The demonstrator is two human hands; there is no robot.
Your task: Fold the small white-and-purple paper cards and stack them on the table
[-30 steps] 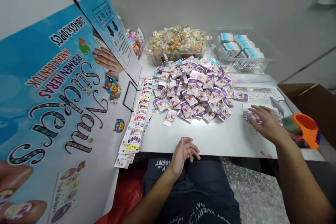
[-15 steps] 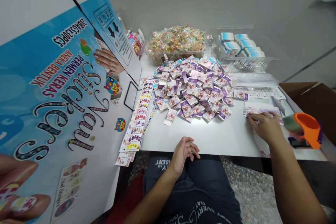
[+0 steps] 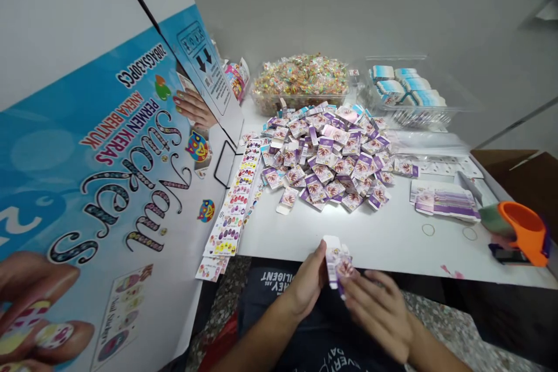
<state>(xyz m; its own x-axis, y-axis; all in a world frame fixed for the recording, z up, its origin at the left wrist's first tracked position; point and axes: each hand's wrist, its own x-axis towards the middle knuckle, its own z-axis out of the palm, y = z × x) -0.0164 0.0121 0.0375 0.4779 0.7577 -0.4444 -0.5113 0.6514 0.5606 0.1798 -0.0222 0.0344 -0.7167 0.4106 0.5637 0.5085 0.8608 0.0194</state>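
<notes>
Between my two hands, above my lap at the table's front edge, is a small white and purple printed carton (image 3: 333, 261) with a white flap at its top. My left hand (image 3: 305, 285) grips its left side between thumb and fingers. On the lower right side, the fingers of my right hand (image 3: 381, 311) are closed on it, slightly blurred. Beyond them lies a heap of similar small boxes (image 3: 325, 151). To the right rests a stack of flat purple and white cartons (image 3: 449, 202).
Nail sticker sheets (image 3: 233, 209) lie left beside a large printed box (image 3: 143, 157). At the back stand a tub of wrapped candies (image 3: 300, 102) and a clear bin of blue-white packs (image 3: 449, 104). An orange tape dispenser (image 3: 521, 229) sits right, near rubber bands (image 3: 428, 229).
My right hand has come from the flat carton stack to my lap with a carton. My left hand has risen and now grips it too. The view has shifted slightly.
</notes>
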